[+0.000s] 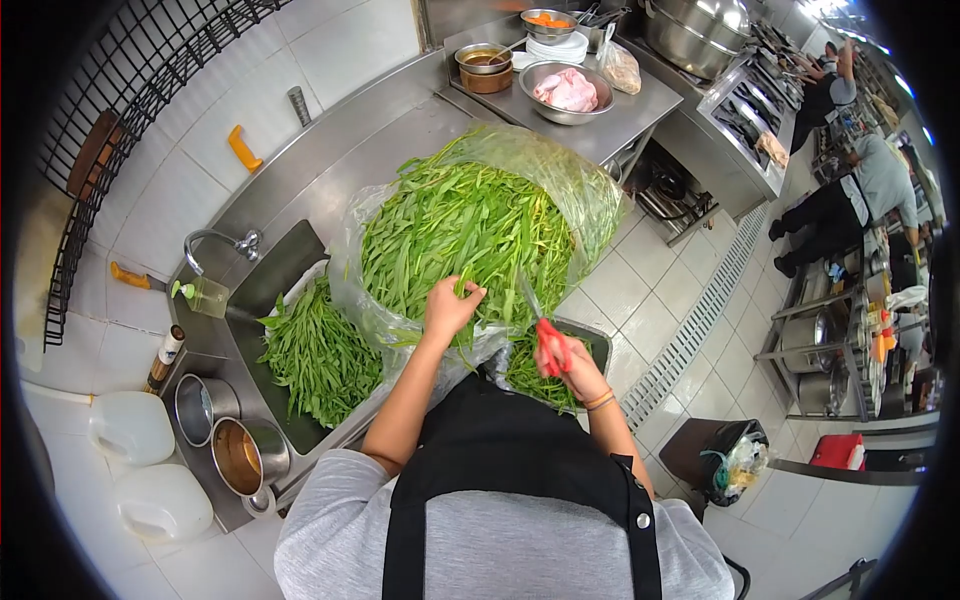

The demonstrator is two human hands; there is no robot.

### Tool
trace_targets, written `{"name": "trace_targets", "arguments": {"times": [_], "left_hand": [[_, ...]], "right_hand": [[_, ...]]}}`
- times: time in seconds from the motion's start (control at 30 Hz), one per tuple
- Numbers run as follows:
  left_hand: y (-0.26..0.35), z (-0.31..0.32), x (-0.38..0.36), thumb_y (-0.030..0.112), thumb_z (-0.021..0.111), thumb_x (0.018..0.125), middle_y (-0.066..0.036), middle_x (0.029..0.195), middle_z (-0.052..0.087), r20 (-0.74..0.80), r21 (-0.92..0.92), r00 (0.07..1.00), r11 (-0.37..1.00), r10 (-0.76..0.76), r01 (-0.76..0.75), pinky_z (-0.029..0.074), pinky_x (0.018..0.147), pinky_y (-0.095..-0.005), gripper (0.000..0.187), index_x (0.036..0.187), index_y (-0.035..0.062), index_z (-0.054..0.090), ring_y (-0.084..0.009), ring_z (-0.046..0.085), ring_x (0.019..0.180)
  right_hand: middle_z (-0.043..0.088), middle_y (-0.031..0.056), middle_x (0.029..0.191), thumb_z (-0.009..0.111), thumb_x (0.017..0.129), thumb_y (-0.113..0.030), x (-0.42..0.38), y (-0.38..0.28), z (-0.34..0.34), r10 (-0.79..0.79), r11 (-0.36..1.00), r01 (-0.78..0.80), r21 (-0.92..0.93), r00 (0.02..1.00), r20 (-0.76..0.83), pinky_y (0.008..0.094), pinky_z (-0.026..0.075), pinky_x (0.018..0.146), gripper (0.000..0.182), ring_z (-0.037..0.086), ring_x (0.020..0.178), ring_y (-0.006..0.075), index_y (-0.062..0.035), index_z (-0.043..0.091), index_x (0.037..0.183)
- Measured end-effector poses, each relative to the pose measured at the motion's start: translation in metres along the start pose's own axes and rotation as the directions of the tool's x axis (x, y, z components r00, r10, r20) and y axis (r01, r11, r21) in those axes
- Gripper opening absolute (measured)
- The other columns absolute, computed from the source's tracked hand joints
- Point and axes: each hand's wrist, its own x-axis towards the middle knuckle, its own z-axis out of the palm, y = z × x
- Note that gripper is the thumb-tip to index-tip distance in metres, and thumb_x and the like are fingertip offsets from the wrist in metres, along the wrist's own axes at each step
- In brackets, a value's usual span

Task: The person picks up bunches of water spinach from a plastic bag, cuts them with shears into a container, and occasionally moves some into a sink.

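Observation:
A large clear plastic bag lies opened on the steel counter, heaped with leafy green stems. At the near edge of the heap, my left hand pinches some green stems. My right hand holds scissors with red handles, their blades pointing up and left toward the heap. Below the scissors, cut greens lie in a container whose rim shows partly. More greens fill the sink at the left.
Metal pots and white jugs stand at the lower left. A bowl of raw meat sits on the back counter. A bin stands on the floor at the right. Other people work at the far right.

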Motion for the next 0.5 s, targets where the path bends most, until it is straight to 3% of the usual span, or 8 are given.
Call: {"name": "trace_targets", "arguments": {"times": [0.03, 0.1, 0.13, 0.2, 0.37, 0.43, 0.5], "left_hand": [[0.013, -0.009, 0.0, 0.031, 0.07, 0.067, -0.015, 0.065, 0.058, -0.003, 0.0, 1.0, 1.0, 0.0, 0.0, 0.042, 0.055, -0.038, 0.025, 0.067, 0.0086, 0.059, -0.0294, 0.055, 0.058], [0.037, -0.026, -0.002, 0.026, 0.072, 0.066, -0.011, 0.061, 0.058, 0.127, 0.007, 0.97, 0.979, -0.205, 0.206, 0.043, 0.058, -0.0325, 0.024, 0.068, 0.0051, 0.061, -0.0205, 0.054, 0.055], [0.034, -0.025, -0.001, 0.026, 0.072, 0.066, -0.011, 0.061, 0.058, 0.12, 0.006, 0.971, 0.978, -0.206, 0.207, 0.043, 0.058, -0.0325, 0.024, 0.068, 0.0051, 0.061, -0.0205, 0.054, 0.055], [0.027, -0.025, -0.005, 0.027, 0.072, 0.066, -0.008, 0.055, 0.054, 0.061, -0.034, 0.992, 0.993, -0.113, 0.115, 0.041, 0.053, -0.0321, 0.024, 0.068, 0.0055, 0.061, -0.0181, 0.049, 0.05], [0.022, -0.026, -0.012, 0.028, 0.073, 0.066, -0.004, 0.048, 0.046, 0.068, 0.02, 0.994, 0.996, -0.087, 0.086, 0.036, 0.047, -0.0315, 0.025, 0.068, 0.0051, 0.061, -0.0148, 0.042, 0.044], [0.03, -0.034, -0.012, 0.031, 0.07, 0.067, -0.019, 0.069, 0.06, 0.176, 0.003, 0.964, 0.98, -0.198, 0.2, 0.044, 0.061, -0.0391, 0.027, 0.07, 0.0062, 0.06, -0.0335, 0.058, 0.066], [0.031, -0.037, -0.011, 0.031, 0.07, 0.067, -0.019, 0.069, 0.06, 0.183, 0.008, 0.962, 0.978, -0.205, 0.207, 0.044, 0.062, -0.0397, 0.027, 0.069, 0.006, 0.06, -0.034, 0.059, 0.067]], "right_hand": [[0.05, 0.0011, 0.064, 0.049, 0.089, -0.04, 0.007, -0.002, 0.004, 0.128, 0.992, -0.128, 0.017, 0.992, -0.009, 0.0222, 0.039, 0.052, 0.037, 0.046, 0.054, 0.0096, -0.0059, 0.051, 0.075], [0.05, 0.0014, 0.064, 0.048, 0.089, -0.042, 0.012, 0.001, 0.004, 0.207, 0.978, -0.207, 0.026, 0.978, 0.007, 0.0223, 0.039, 0.052, 0.039, 0.047, 0.055, 0.0107, -0.0069, 0.051, 0.073], [0.049, 0.0017, 0.064, 0.047, 0.089, -0.044, 0.017, 0.003, 0.003, 0.287, 0.957, -0.288, 0.034, 0.958, 0.022, 0.0223, 0.04, 0.053, 0.041, 0.047, 0.055, 0.0117, -0.0078, 0.051, 0.07], [0.049, 0.0011, 0.063, 0.047, 0.089, -0.046, 0.021, 0.009, 0.003, 0.289, 0.954, -0.292, 0.065, 0.956, 0.06, 0.0224, 0.04, 0.052, 0.042, 0.047, 0.054, 0.0115, -0.0078, 0.051, 0.072], [0.051, -0.0002, 0.064, 0.056, 0.086, -0.038, 0.033, 0.015, 0.006, 0.284, 0.952, -0.288, 0.105, 0.957, 0.051, 0.021, 0.038, 0.05, 0.033, 0.047, 0.053, 0.0081, -0.008, 0.051, 0.073], [0.05, -0.0008, 0.063, 0.057, 0.086, -0.036, 0.031, 0.014, 0.008, 0.289, 0.946, -0.294, 0.139, 0.956, 0.055, 0.0207, 0.038, 0.05, 0.032, 0.047, 0.052, 0.0077, -0.0081, 0.051, 0.072], [0.05, -0.0013, 0.062, 0.057, 0.086, -0.034, 0.031, 0.015, 0.008, 0.294, 0.938, -0.299, 0.175, 0.954, 0.051, 0.0205, 0.037, 0.05, 0.03, 0.046, 0.052, 0.0072, -0.0082, 0.051, 0.072]]}}
